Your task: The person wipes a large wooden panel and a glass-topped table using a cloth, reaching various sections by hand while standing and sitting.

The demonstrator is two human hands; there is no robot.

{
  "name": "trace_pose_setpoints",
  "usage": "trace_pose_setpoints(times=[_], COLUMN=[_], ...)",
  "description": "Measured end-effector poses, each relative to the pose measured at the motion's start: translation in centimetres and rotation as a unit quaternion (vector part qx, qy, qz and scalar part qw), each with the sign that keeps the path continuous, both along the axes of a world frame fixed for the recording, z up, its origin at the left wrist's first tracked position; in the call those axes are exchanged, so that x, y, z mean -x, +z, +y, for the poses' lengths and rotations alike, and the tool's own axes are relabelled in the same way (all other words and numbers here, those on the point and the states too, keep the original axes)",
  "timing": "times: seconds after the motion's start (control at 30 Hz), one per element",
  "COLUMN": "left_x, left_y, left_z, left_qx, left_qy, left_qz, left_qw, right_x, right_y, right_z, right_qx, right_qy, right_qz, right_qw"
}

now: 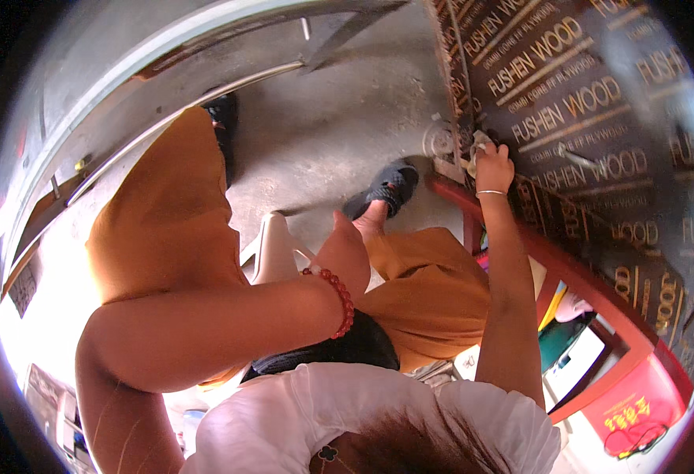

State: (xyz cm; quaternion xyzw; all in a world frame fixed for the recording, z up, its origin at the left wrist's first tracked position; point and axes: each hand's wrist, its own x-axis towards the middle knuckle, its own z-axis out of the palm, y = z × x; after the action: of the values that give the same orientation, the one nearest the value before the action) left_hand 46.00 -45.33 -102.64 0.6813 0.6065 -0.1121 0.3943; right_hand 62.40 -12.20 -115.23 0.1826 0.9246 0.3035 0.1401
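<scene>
Level with the foot in the black woven slipper [391,188], my right hand [495,169] holds a pale crumpled piece, perhaps cloth or tissue [481,142], against the edge of a dark printed plywood panel [551,118]. A thin silver bangle [491,192] circles that wrist. My left hand [344,255] hangs between my knees, seen side-on, with nothing visible in it; its fingers are mostly hidden. Red beads [343,299] ring the left wrist. Just beyond it is the off-white leg of a plastic stool [273,243].
A red wooden frame [584,272] runs beside my right arm, with a teal item [563,340] inside it. Near its lower end lies a red bag [631,409] with a thin dark cable [637,441]. Leftward, a metal rail [187,127] crosses above the concrete floor [317,124].
</scene>
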Motion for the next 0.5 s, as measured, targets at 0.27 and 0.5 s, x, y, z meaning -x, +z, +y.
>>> trace_pose_setpoints(times=[0.27,0.5], left_x=[0.7,-0.2], left_y=[-1.3,-1.1], left_z=[0.5,1.4], left_qx=[0.033,0.027], left_qy=[0.109,0.021], left_qz=[-0.005,0.002], left_qw=[0.994,0.999], right_x=[13.0,9.1], right_y=[-4.1,-7.9], right_z=[3.9,4.0], right_qx=[0.064,0.048], right_qy=[0.1,0.0], right_qz=[0.058,-0.015], right_qw=[0.991,0.999])
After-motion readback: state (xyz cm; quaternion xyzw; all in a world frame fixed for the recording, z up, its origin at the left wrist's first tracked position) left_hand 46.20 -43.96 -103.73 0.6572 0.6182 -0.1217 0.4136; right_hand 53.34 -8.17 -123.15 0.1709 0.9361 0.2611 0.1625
